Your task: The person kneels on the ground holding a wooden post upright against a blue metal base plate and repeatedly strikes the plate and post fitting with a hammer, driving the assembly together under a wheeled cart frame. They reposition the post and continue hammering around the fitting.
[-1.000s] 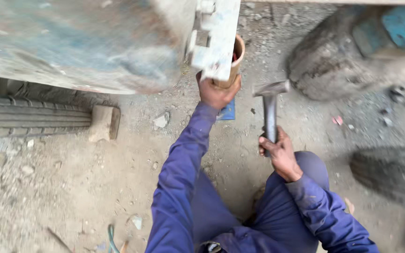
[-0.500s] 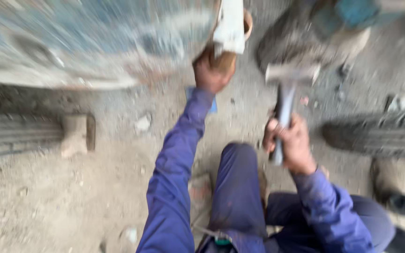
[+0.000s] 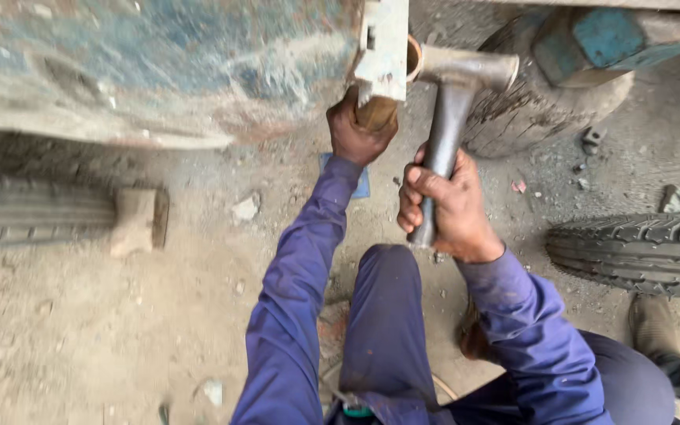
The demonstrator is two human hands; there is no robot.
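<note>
My left hand (image 3: 360, 134) is up high, wrapped tight around a brown tube (image 3: 379, 110). The tube sticks up behind a pale metal plate (image 3: 383, 47) at the edge of a big blue body (image 3: 159, 63) with rust and scratches on it. I can see the round top of the tube just past the plate.

My right hand (image 3: 446, 208) is shut tight on the handle of a hammer (image 3: 454, 102). The hammer stands almost straight up. Its grey head is at the top, and one end of the head is right at the open top of the tube. I cannot tell if they touch. My two hands are near each other, with the left one a bit higher.

Both my arms are in blue sleeves (image 3: 301, 299). My knee (image 3: 387, 315) in blue cloth is below my hands.

The ground (image 3: 80, 330) is dirt with little stones. A block (image 3: 139, 220) lies on it to the left, at the end of a tyre (image 3: 33, 208) that runs under the blue body. A small blue scrap (image 3: 362, 185) lies on the dirt under my left wrist. Another tyre (image 3: 639, 252) lies to the right. A worn round wheel (image 3: 545, 110) stands behind the hammer, with a blue nut shape (image 3: 607, 35) above it. A shoe (image 3: 651, 323) shows at the right edge, by the tyre.
</note>
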